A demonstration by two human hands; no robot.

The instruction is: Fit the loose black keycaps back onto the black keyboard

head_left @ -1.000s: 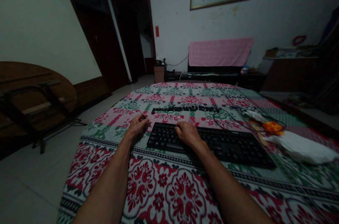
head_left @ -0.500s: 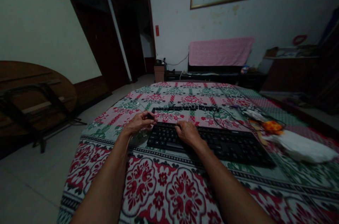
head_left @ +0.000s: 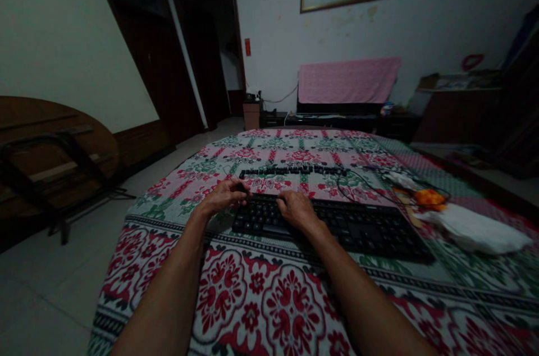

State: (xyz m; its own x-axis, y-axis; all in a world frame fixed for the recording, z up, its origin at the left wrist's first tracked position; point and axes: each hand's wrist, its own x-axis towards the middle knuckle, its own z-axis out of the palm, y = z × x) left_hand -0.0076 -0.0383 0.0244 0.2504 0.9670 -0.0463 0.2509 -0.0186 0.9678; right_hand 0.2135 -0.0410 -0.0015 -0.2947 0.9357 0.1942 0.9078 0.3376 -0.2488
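Note:
A black computer keyboard (head_left: 370, 229) lies on the patterned cloth. Over its far left corner, my left hand (head_left: 225, 197) pinches a small black tool (head_left: 241, 187) with faint thin wires sticking out on the far side; its exact kind is hard to make out. My right hand (head_left: 296, 209) rests on the keyboard left of its middle, fingers curled over the far edge and thumb on the keys. Behind the keyboard, a long row of small black keycaps (head_left: 290, 170) lies on the cloth. What is under my right palm is hidden.
A flower-patterned cloth (head_left: 219, 283) covers the table. To the right are a black cable (head_left: 357, 197), an orange bundle (head_left: 429, 199) and a white plastic bag (head_left: 480, 229). A folded round table (head_left: 54, 154) leans at the left wall.
My left hand has tilted slightly and shifted a little toward the keyboard with the small black tool in it. My right hand stays in place. The whole view has drifted slightly.

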